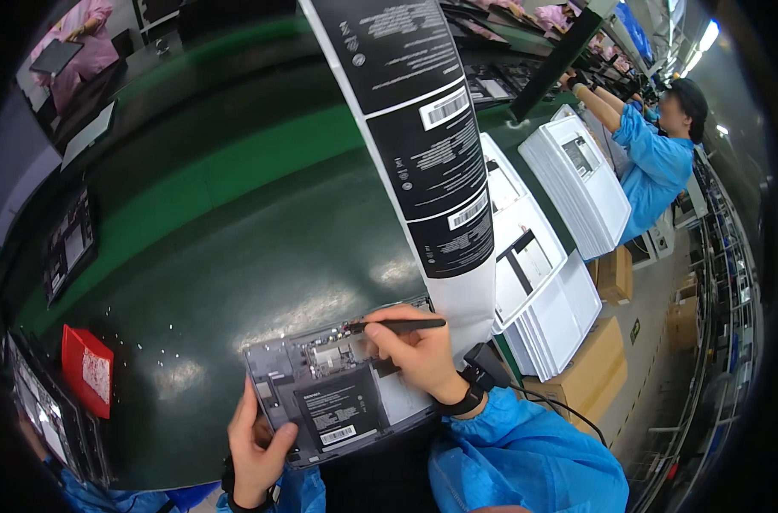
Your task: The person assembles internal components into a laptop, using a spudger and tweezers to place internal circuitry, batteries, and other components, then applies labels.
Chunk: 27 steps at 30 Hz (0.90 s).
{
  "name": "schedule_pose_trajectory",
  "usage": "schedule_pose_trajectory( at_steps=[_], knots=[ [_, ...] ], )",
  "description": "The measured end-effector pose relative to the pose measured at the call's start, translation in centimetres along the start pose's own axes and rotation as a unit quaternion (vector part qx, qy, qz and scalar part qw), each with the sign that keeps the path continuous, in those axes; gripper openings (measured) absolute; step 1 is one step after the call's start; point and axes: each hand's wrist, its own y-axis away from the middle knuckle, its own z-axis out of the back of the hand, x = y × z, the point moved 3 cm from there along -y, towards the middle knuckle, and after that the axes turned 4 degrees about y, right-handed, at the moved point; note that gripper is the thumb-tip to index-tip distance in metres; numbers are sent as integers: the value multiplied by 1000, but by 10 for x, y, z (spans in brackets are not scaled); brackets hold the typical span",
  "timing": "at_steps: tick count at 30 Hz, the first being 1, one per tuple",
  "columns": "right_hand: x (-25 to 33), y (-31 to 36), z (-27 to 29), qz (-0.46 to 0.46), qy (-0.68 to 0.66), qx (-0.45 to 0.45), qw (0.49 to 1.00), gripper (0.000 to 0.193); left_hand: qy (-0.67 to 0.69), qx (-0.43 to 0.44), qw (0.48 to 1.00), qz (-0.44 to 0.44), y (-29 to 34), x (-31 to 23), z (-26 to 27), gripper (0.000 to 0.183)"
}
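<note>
An opened grey flat device [342, 385] with its black battery and circuit boards showing lies on the dark green belt [235, 256] in front of me. My left hand [256, 445] grips its near left corner, thumb on top. My right hand [415, 350] holds a black pen-like tool [402, 325] level, its tip pointing left over the top edge of the device's inner boards. A long strip of black labels on white backing [432, 154] hangs down from above, ending just right of my right hand.
A red tray [85, 368] sits at the left. Stacks of white trays [543, 291] line the belt's right edge, above cardboard boxes [577, 376]. A person in a blue coat [654, 162] works at the far right; another in pink [73, 43] stands far left.
</note>
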Motion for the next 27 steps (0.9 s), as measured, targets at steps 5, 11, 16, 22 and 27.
schedule_pose_trajectory(
  at_steps=[5,11,16,22,27],
  knots=[
    [20,-22,23,-47,-59,-39,996,16,146,34,988,35,-19,-17,-1,87],
    [18,-18,86,98,16,-197,975,22,191,-34,980,40,-88,-55,31,77],
    [-23,-17,87,14,19,-133,991,19,250,-200,945,62,-160,-77,82,71],
    [-14,-1,85,-5,1,-80,997,22,347,-262,900,16,-270,-28,218,32],
    [-24,0,96,-20,28,-141,989,17,-141,-246,938,-200,-243,-12,138,60]
  ],
)
